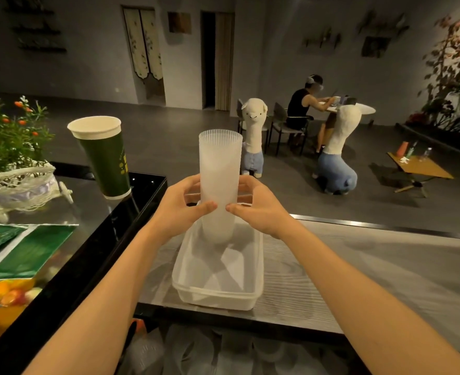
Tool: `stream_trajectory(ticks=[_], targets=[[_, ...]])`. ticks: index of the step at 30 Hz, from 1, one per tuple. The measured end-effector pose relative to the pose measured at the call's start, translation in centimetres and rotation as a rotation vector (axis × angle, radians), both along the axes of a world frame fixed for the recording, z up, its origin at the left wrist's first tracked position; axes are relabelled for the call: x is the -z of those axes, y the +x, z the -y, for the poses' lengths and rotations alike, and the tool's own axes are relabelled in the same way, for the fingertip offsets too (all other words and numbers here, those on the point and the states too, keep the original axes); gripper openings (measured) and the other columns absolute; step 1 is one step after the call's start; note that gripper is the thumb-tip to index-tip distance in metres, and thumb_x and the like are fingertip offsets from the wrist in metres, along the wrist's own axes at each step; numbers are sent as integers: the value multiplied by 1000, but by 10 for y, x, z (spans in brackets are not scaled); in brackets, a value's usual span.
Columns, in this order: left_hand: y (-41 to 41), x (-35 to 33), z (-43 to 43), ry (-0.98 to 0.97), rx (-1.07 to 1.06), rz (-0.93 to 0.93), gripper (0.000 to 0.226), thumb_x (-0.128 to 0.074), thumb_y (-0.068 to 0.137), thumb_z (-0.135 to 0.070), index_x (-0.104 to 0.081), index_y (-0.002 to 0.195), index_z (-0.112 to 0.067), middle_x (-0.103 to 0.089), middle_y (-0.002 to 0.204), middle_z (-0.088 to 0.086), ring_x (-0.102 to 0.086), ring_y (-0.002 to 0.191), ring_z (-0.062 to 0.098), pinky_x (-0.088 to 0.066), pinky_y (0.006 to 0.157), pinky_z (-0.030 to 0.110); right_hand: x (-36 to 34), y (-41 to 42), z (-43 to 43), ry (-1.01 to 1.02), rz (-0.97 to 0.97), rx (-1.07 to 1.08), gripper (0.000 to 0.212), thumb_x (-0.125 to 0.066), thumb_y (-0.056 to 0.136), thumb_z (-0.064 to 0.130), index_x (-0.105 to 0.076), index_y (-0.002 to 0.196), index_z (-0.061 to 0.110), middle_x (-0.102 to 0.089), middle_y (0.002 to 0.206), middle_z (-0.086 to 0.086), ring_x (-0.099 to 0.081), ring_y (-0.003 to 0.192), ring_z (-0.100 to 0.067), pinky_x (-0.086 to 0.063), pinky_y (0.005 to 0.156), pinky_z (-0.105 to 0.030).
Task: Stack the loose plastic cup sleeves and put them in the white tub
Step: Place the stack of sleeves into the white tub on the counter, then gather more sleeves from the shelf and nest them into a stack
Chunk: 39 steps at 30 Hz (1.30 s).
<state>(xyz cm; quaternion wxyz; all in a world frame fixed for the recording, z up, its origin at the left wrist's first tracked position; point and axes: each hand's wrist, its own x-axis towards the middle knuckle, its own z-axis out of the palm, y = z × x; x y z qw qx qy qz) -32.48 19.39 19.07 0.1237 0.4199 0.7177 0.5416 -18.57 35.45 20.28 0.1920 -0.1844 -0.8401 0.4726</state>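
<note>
A tall stack of translucent plastic cup sleeves (219, 169) stands upright, its lower end down inside the far half of the white tub (215, 293). My left hand (181, 209) grips the stack from the left and my right hand (256, 209) grips it from the right, thumbs nearly meeting in front. The tub sits on a grey wood-grain counter (358, 274) straight ahead of me. The sleeves' bottom end is blurred behind the tub's wall.
A tall green paper cup (104, 158) stands on the raised black glass counter at left, beside a white basket with a plant (15, 185) and green leaflets (26, 250). Beyond the counter are two plush alpacas (253, 136) and a seated person (302, 104).
</note>
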Motion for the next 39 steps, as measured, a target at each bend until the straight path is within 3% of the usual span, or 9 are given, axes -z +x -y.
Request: stream_trajectory(ticks=[8,13,18,22,26,32,34,37,39], targets=[[10,1,7,-104,-57,6,66,-80,85,-35,-51,144,-37,-65,130,-14,-58,128,16,-48,109,45,2,9,4,49,104,46,66,-79,84,27,-47,141,21,-62,130,5,-60,119,-12,-53,99,-33],[44,-12,31,-111,-262,10,60,-76,89,-28,-52,144,-20,-54,145,-4,-50,133,17,-46,106,38,-9,41,29,119,75,114,59,-75,87,26,-48,140,21,-59,124,5,-60,110,-15,-54,92,-32],[84,-22,68,-107,-333,-47,30,-75,90,-28,-67,118,-22,-65,119,-7,-61,110,11,-53,93,34,-19,92,65,71,-8,110,28,-72,90,20,-64,118,19,-66,107,3,-65,95,-15,-57,83,-30],[122,-23,101,-163,-226,-97,11,-72,91,-24,-73,102,-22,-70,99,-10,-65,93,4,-49,74,18,-15,137,92,74,86,45,13,-70,93,18,-70,105,20,-70,96,5,-66,86,-10,-50,71,-21],[151,-1,132,-332,-102,-42,8,-74,89,-27,-74,96,-24,-73,95,-8,-68,91,10,-57,79,28,19,177,117,-62,166,-7,9,-70,92,15,-73,100,18,-76,93,-4,-72,80,-9,-55,70,-23],[191,68,173,-532,-40,-19,8,-73,90,-32,-75,96,-28,-73,92,-9,-68,89,7,-56,78,25,96,212,157,-175,284,-61,11,-68,92,5,-72,101,1,-74,86,-20,-69,72,-16,-50,59,-17],[204,94,186,-649,-20,15,12,-72,89,-31,-77,97,-23,-74,91,-5,-70,88,11,-59,81,31,125,221,171,-169,352,-108,6,-67,92,4,-71,97,2,-71,78,-14,-67,67,-13,-49,57,-15],[224,134,202,-874,-23,128,24,-70,89,-31,-75,95,-9,-75,87,6,-71,86,21,-58,81,39,168,231,187,-78,490,-176,3,-71,90,11,-73,91,14,-73,81,-2,-70,74,-12,-55,67,-24],[240,162,214,-1015,-82,344,31,-69,92,-40,-68,96,-9,-71,89,7,-70,82,21,-59,72,34,196,238,201,15,616,-197,4,-74,86,18,-74,88,15,-75,87,-2,-72,85,-18,-57,78,-32]])
